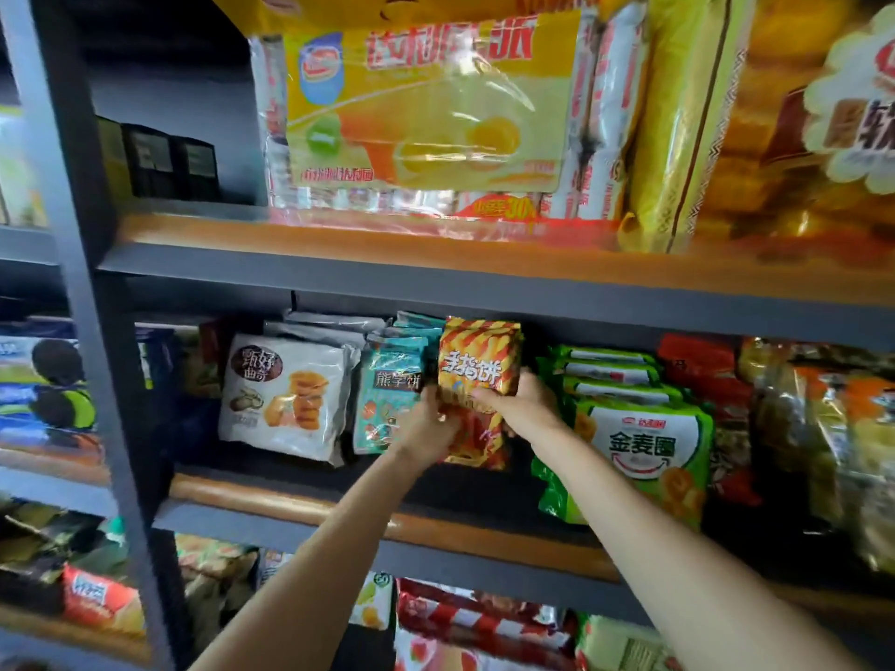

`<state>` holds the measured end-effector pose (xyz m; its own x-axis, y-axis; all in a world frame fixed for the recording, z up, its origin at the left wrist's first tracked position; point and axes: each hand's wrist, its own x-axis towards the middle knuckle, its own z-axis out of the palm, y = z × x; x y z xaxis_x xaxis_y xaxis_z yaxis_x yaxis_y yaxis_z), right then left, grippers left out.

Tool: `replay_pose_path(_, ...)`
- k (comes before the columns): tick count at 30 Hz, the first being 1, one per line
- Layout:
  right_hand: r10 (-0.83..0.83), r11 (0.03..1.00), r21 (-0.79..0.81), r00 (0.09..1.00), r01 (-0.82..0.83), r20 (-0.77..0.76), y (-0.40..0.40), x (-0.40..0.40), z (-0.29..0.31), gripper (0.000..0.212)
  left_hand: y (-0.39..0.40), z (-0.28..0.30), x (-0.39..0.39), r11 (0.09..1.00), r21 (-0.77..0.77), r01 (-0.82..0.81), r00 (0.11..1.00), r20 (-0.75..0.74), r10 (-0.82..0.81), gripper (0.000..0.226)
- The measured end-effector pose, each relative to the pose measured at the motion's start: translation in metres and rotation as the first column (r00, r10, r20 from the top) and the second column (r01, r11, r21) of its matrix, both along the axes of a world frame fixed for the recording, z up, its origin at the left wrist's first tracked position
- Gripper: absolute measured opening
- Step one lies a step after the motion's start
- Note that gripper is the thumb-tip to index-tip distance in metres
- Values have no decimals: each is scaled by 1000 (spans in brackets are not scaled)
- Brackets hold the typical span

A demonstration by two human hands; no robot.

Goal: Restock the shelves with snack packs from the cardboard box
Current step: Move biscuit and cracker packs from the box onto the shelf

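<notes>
An orange and gold striped snack pack point(479, 360) stands upright in the middle shelf point(339, 506), between the teal packs point(387, 394) and the green packs point(644, 443). My left hand point(431, 423) grips its lower left side. My right hand point(520, 404) holds its lower right edge, thumb on the front. A second striped pack point(477, 443) shows below and behind my hands. The cardboard box is out of view.
White cookie packs point(285, 394) lean at the left of the middle shelf. Large yellow packs point(426, 109) fill the upper shelf, with dark boxes point(169, 162) at its left. Red and orange packs point(484, 622) lie on the lower shelf. A grey upright post point(82, 263) frames the left side.
</notes>
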<state>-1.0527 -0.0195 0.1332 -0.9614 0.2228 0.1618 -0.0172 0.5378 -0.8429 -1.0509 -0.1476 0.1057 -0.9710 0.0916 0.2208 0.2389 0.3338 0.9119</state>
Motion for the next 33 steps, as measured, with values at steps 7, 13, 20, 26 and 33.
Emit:
replay_pose_path(7, -128, 968, 217, 992, 123, 8, -8, -26, -13, 42, 15, -6, -28, 999, -32, 12, 999, 44, -10, 63)
replay_pose_path(13, -207, 908, 381, 977, 176, 42, -9, -37, -13, 54, 26, -10, -46, 1000, 19, 23, 995, 101, -25, 72)
replay_pose_path(20, -173, 941, 308, 982, 142, 76, -2, -21, -14, 71, 41, -12, -44, 973, -183, -141, 990, -18, 140, 66)
replay_pose_path(26, 69, 928, 372, 968, 27, -243, -21, 14, 3, 57, 27, -1, 4, 888, -196, -416, 865, -387, 320, 34)
replay_pose_path(33, 400, 904, 286, 864, -317, -305, -64, 87, -38, 48, -25, -35, 120, 589, -236, -773, 633, -336, 697, 34)
